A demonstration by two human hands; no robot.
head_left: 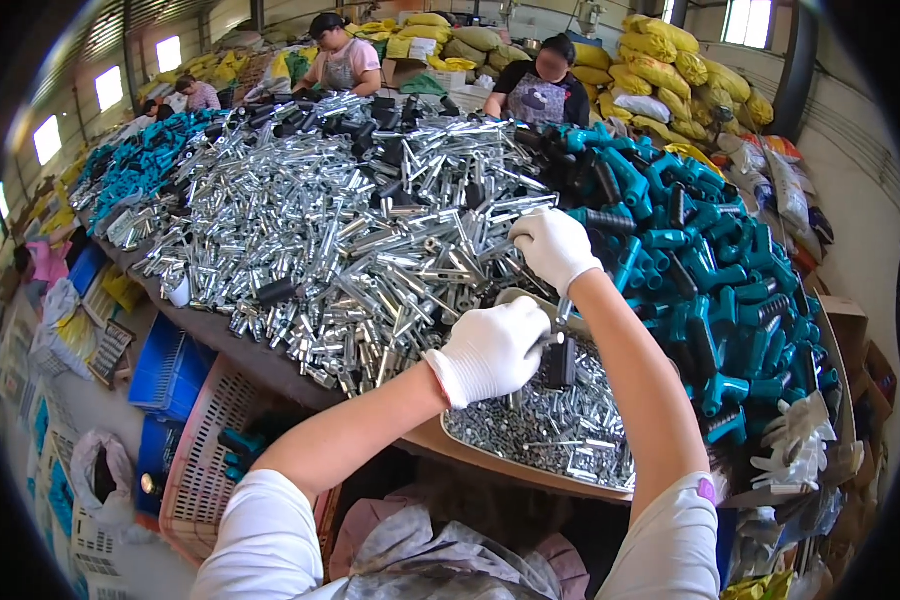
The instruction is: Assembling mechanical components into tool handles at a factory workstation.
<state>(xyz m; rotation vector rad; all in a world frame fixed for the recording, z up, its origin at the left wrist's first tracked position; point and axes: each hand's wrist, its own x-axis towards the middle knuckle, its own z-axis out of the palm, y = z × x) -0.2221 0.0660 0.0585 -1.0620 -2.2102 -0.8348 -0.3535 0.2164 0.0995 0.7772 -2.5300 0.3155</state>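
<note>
Metal parts [270, 215] and teal casings [702, 335] crowd both hands [495, 348].

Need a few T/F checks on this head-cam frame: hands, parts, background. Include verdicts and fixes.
1. The left hand and right hand both wear white gloves. True.
2. The big heap left of the right hand is wooden pegs. False: it is mostly shiny metal parts.
3. Teal parts lie right of the right hand. True.
4. A black block lies on the floor. False: it is close by the left hand's fingers.
5. Yellow sacks are piled at the back. True.
</note>
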